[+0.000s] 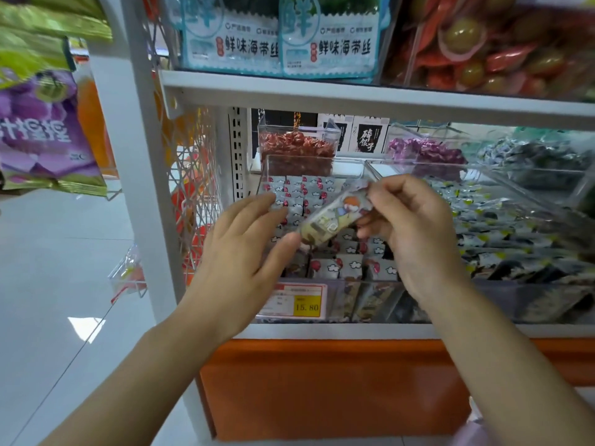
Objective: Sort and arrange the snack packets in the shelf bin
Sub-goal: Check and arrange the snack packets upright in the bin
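Cream packet pinched in right hand over the clear bin.

You see: snack packet shiny plastic film | shelf bin clear glossy plastic | shelf frame smooth white metal | base panel glossy orange

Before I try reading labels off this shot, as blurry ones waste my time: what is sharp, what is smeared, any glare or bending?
Head view: the price tag shows its number clearly; the packet in the right hand is motion-smeared; the hanging bags at left are blurred; the shelf board bows slightly from the wide lens; glare marks the floor.
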